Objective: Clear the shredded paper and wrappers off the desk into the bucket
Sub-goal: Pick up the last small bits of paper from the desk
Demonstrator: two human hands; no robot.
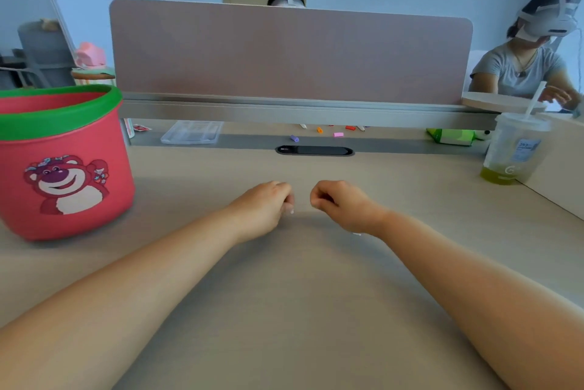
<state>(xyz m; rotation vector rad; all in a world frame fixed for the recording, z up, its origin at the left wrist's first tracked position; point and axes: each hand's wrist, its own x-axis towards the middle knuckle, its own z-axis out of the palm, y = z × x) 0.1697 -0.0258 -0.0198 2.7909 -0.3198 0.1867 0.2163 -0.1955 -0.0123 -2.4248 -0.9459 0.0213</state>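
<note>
Resting curled hands [301, 203] mid-desk [284, 294], bucket [60, 162] far left

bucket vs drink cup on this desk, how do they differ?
The bucket is red with a green rim and a bear picture; the drink cup is clear plastic with a label. The bucket stands at the left edge of the desk, the cup at the right. The bucket is open-topped and far wider; the cup has a lid with a straw, and some green liquid at the bottom. Both stand upright, untouched by either hand.
</note>
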